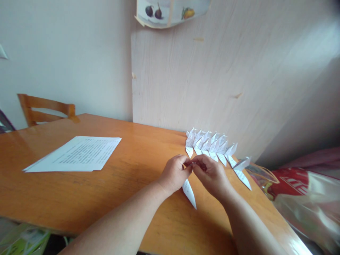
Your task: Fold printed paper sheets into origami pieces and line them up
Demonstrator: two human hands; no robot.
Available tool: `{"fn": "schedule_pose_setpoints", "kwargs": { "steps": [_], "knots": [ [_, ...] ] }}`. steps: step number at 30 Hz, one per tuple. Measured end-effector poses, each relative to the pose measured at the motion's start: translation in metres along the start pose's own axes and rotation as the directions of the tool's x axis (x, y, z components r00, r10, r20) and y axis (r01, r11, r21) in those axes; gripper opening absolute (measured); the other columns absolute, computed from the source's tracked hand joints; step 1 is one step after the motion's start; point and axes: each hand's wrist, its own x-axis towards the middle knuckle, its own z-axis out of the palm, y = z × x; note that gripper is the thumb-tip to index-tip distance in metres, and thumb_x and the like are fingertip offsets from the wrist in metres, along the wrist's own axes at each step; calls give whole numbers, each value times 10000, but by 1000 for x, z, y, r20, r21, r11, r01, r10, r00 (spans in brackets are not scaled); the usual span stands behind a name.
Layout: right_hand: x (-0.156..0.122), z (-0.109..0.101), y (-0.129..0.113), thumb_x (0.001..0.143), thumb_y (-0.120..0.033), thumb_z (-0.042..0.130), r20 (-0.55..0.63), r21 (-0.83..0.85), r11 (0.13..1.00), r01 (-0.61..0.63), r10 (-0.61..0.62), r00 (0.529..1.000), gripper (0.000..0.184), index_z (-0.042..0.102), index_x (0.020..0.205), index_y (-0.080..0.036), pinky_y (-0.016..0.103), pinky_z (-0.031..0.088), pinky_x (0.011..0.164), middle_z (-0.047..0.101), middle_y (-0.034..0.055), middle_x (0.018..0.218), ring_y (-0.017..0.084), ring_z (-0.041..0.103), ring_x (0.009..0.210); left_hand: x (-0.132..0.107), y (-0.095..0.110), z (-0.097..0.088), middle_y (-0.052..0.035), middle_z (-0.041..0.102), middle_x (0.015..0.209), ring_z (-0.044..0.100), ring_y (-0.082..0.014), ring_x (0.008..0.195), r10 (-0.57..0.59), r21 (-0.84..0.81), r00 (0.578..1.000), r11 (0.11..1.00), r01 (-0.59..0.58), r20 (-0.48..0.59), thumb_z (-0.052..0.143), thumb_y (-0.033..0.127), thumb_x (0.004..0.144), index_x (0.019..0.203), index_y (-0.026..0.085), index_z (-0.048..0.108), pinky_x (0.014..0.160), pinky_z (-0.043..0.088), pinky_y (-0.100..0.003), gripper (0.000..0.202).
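Both of my hands meet over the orange wooden table (132,184). My left hand (174,174) and my right hand (211,175) are closed in a pinch on one folded piece of printed white paper (189,193), whose pointed end hangs down between my wrists. Just beyond my fingers lies a row of several folded paper pieces (209,144), standing side by side along the table's far edge. The part of the paper inside my fingers is hidden.
A stack of printed sheets (77,154) lies on the table to the left. A wooden chair back (45,108) stands behind the far left corner. A pale wooden board (212,78) leans against the wall. A red and clear plastic bag (300,198) sits at the right.
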Motion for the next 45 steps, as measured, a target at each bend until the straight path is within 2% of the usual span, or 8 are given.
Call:
{"fn": "schedule_pose_setpoints", "kwargs": {
  "steps": [5, 10, 16, 25, 29, 33, 39, 45],
  "knots": [
    [-1, -3, -2, 824, -210, 576, 5, 47, 998, -47, 47, 999, 100, 651, 890, -207, 259, 402, 569, 635, -3, 714, 145, 548, 630, 0, 3, 1, -23, 687, 815, 581, -148, 696, -23, -81, 999, 996, 25, 24, 626, 296, 852, 857, 188, 701, 635, 406, -249, 131],
    [-2, -5, -2, 835, -247, 570, 31, 86, 994, -74, 71, 997, 131, 653, 927, -205, 269, 420, 575, 660, 14, 740, 154, 565, 638, -1, 5, 0, 0, 646, 722, 553, -129, 653, 7, -72, 1000, 997, -7, 10, 619, 293, 855, 757, 179, 680, 608, 390, -238, 162],
    [-2, -5, -2, 836, -254, 565, 32, 80, 994, -76, 74, 997, 131, 653, 921, -207, 266, 415, 584, 662, 12, 748, 157, 571, 652, -2, 2, 2, 5, 604, 713, 541, -125, 659, 39, -29, 999, 999, -39, -2, 607, 277, 864, 775, 177, 681, 602, 372, -238, 153],
    [-3, -3, 0, 846, -250, 570, 37, 79, 995, -55, 52, 998, 128, 647, 933, -196, 263, 426, 587, 646, 11, 739, 156, 569, 659, -2, 2, 0, 11, 586, 665, 543, -128, 656, 70, -8, 998, 997, -70, -5, 601, 203, 833, 676, 180, 622, 611, 376, -240, 160],
    [-3, -2, -1, 838, -244, 577, 31, 95, 995, -39, 37, 999, 129, 643, 937, -193, 253, 431, 574, 634, 5, 729, 148, 568, 643, -1, 3, -1, 15, 592, 656, 546, -123, 648, 67, -6, 998, 998, -67, -6, 602, 196, 827, 670, 180, 616, 604, 378, -232, 159],
    [-3, -3, -5, 846, -253, 570, 3, 137, 989, -59, 59, 998, 193, 624, 1019, -184, 240, 431, 554, 640, 0, 745, 141, 574, 635, 0, 4, -1, 11, 642, 695, 571, -122, 670, 58, -7, 998, 998, -58, -11, 598, 183, 830, 704, 178, 647, 619, 397, -225, 135],
    [-3, -8, -8, 845, -258, 566, -60, 53, 995, -83, 86, 994, 192, 652, 994, -173, 236, 398, 506, 631, -9, 687, 131, 545, 564, 0, 5, -1, 6, 640, 688, 563, -119, 654, 58, 49, 998, 997, -56, -21, 618, 250, 856, 700, 174, 660, 610, 397, -227, 179],
    [-3, -9, -6, 846, -257, 558, -99, -52, 995, -81, 75, 992, 201, 711, 957, -190, 261, 441, 576, 664, 0, 688, 154, 596, 605, 1, 4, -2, 3, 658, 703, 577, -122, 664, 46, 66, 999, 997, -45, -14, 618, 234, 852, 723, 178, 671, 611, 402, -225, 150]
  ]
}}
